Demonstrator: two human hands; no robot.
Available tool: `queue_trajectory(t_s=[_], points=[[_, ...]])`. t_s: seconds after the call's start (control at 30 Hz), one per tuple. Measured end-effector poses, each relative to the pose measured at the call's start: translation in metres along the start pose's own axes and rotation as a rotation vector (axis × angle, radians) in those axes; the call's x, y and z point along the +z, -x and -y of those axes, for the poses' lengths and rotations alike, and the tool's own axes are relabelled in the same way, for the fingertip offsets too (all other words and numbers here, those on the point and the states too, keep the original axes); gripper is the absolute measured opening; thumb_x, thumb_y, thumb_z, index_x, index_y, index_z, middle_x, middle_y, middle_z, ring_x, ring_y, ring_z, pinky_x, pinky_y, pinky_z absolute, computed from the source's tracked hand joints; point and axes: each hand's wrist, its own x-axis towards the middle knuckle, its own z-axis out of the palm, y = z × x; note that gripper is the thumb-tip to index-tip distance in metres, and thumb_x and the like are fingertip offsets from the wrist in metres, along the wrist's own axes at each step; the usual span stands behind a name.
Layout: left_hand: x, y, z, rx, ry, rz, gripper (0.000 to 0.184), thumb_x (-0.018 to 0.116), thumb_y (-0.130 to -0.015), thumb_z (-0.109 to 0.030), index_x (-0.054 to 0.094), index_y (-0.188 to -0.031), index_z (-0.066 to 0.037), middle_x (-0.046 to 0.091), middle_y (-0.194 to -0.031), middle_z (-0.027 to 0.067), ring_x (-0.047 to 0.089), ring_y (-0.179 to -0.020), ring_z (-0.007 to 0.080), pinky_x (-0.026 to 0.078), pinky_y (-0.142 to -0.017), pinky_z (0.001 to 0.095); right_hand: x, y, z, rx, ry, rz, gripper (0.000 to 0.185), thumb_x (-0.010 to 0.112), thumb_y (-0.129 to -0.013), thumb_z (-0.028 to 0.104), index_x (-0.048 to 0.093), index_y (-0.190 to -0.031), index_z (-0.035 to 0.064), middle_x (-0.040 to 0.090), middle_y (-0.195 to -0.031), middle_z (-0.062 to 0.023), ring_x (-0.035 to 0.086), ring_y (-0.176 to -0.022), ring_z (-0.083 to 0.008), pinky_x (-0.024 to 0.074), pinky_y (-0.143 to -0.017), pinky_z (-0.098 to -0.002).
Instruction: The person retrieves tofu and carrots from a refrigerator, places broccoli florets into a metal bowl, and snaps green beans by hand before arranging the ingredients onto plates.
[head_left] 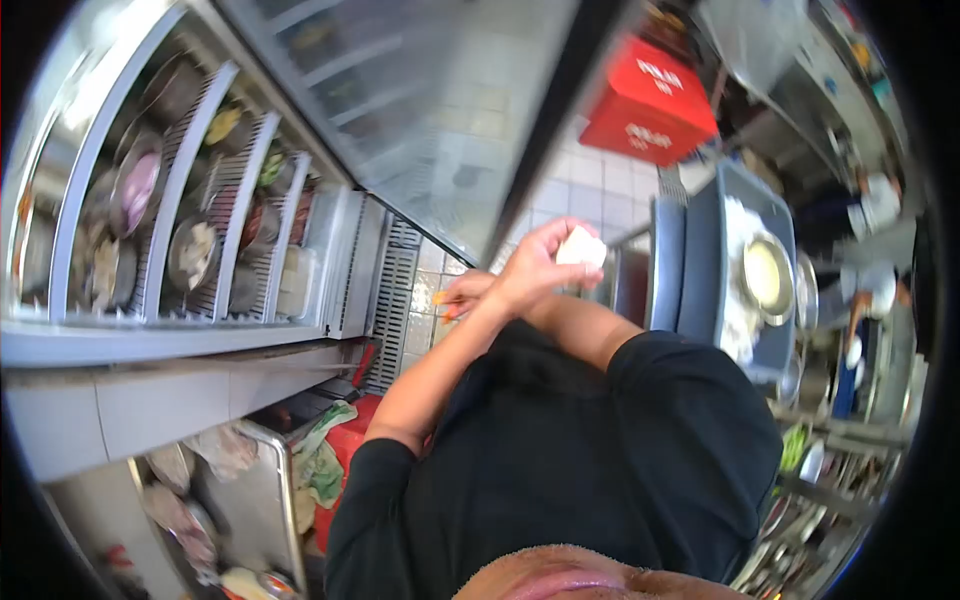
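My left hand (540, 262) reaches across to the right, its fingers and thumb closed around a small white lump (582, 249) whose kind I cannot make out. Under the left wrist, my right forearm crosses to the left. The right hand (468, 291) is curled, and small orange bits (440, 299) show at its fingers; it seems to hold them, but what they are is unclear. Both hands are in front of my black shirt (560, 430), close to the open glass door (400, 120) of a fridge.
To the left, fridge shelves (190, 190) bear several bowls of food. A red box (650, 105) stands on the tiled floor ahead. At right, a grey tub (705, 270) carries a metal bowl (768, 278). Other people work farther right. A metal cart (285, 490) is at lower left.
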Motion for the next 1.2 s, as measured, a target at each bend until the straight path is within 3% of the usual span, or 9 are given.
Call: queue_trajectory(t_s=[0.1, 0.23, 0.37, 0.43, 0.63, 0.8, 0.93, 1.1, 1.2], points=[[0.009, -0.05, 0.028, -0.037, -0.021, -0.049, 0.033, 0.069, -0.08, -0.003, 0.053, -0.109, -0.002, 0.064, -0.095, 0.0097, 0.066, -0.08, 0.0172, 0.055, -0.071, 0.0317, -0.099, 0.073, -0.024, -0.067, -0.213, -0.334, 0.018, 0.054, -0.093, 0.015, 0.058, -0.102, -0.0012, 0.063, -0.091, -0.01, 0.062, -0.085, -0.0171, 0.0532, -0.078, -0.0313], [-0.024, -0.1, 0.055, 0.027, -0.258, -0.349, 0.033, 0.069, -0.078, -0.003, 0.054, -0.108, 0.0, 0.062, -0.092, 0.0078, 0.063, -0.078, 0.0147, 0.054, -0.068, 0.0271, -0.213, 0.168, -0.011, -0.491, -0.778, -0.593, 0.024, 0.049, -0.095, 0.013, 0.054, -0.111, -0.0051, 0.061, -0.101, -0.0141, 0.062, -0.089, -0.022, 0.055, -0.086, -0.0356], [-0.097, -0.11, 0.094, 0.103, -0.396, -0.864, 0.038, 0.072, -0.076, -0.006, 0.054, -0.11, 0.0, 0.06, -0.092, 0.0066, 0.059, -0.078, 0.0132, 0.05, -0.07, 0.0252, -0.259, 0.239, 0.073, -0.783, -0.95, -0.608, 0.022, 0.051, -0.094, 0.01, 0.055, -0.108, -0.0053, 0.06, -0.094, -0.0118, 0.061, -0.087, -0.0208, 0.056, -0.085, -0.0336], [-0.13, -0.103, 0.111, 0.188, -0.787, -0.965, 0.037, 0.072, -0.077, -0.006, 0.054, -0.109, 0.001, 0.06, -0.089, 0.0059, 0.058, -0.078, 0.0133, 0.048, -0.069, 0.0258, -0.284, 0.254, 0.096, -0.864, -1.043, -0.618, 0.02, 0.052, -0.093, 0.009, 0.055, -0.107, -0.0051, 0.059, -0.092, -0.0107, 0.061, -0.087, -0.0198, 0.0562, -0.084, -0.0338], [-0.124, -0.066, 0.093, 0.053, -0.583, -1.321, 0.022, 0.069, -0.08, -0.007, 0.056, -0.096, -0.001, 0.06, -0.078, 0.0061, 0.057, -0.066, 0.0134, 0.046, -0.063, 0.0259, -0.382, 0.244, 0.121, -0.999, -1.622, -0.341, 0.022, 0.048, -0.095, 0.011, 0.052, -0.109, -0.0056, 0.056, -0.103, -0.018, 0.058, -0.093, -0.0281, 0.0548, -0.087, -0.0359], [-0.16, 0.012, 0.079, -0.217, -0.619, -1.363, 0.018, 0.066, -0.082, -0.013, 0.056, -0.091, -0.001, 0.061, -0.076, 0.0076, 0.057, -0.063, 0.0146, 0.046, -0.059, 0.0277, -0.442, 0.24, 0.16, -1.136, -1.696, -0.356, 0.024, 0.045, -0.096, 0.012, 0.049, -0.113, -0.0055, 0.055, -0.108, -0.0206, 0.056, -0.09, -0.0278, 0.0547, -0.08, -0.0334], [-0.216, 0.005, 0.076, -0.545, -0.7, -1.339, 0.02, 0.067, -0.081, -0.015, 0.056, -0.089, 0.0, 0.06, -0.074, 0.0074, 0.057, -0.062, 0.0162, 0.047, -0.058, 0.03, -0.506, 0.237, 0.179, -1.304, -1.751, -0.315, 0.026, 0.047, -0.09, 0.009, 0.048, -0.112, -0.0058, 0.055, -0.104, -0.0193, 0.054, -0.084, -0.0253, 0.0524, -0.07, -0.0303], [-0.347, -0.099, 0.028, -0.826, -1.061, -1.139, 0.022, 0.068, -0.079, -0.017, 0.056, -0.087, 0.001, 0.059, -0.072, 0.007, 0.057, -0.062, 0.0182, 0.047, -0.058, 0.0329, -0.568, 0.271, 0.199, -1.551, -1.851, -0.439, 0.017, 0.049, -0.083, 0.01, 0.05, -0.096, -0.0003, 0.054, -0.092, -0.0158, 0.051, -0.074, -0.0213, 0.045, -0.059, -0.0287], [-0.42, -0.239, -0.007, -0.671, -1.328, -0.927, 0.024, 0.068, -0.078, -0.019, 0.056, -0.085, 0.001, 0.058, -0.07, 0.0068, 0.057, -0.061, 0.0194, 0.047, -0.057, 0.0346, -0.596, 0.305, 0.204, -1.759, -1.756, -0.448, 0.015, 0.051, -0.08, 0.015, 0.052, -0.085, 0.0011, 0.052, -0.083, -0.0124, 0.046, -0.067, -0.0181, 0.0391, -0.051, -0.026]])
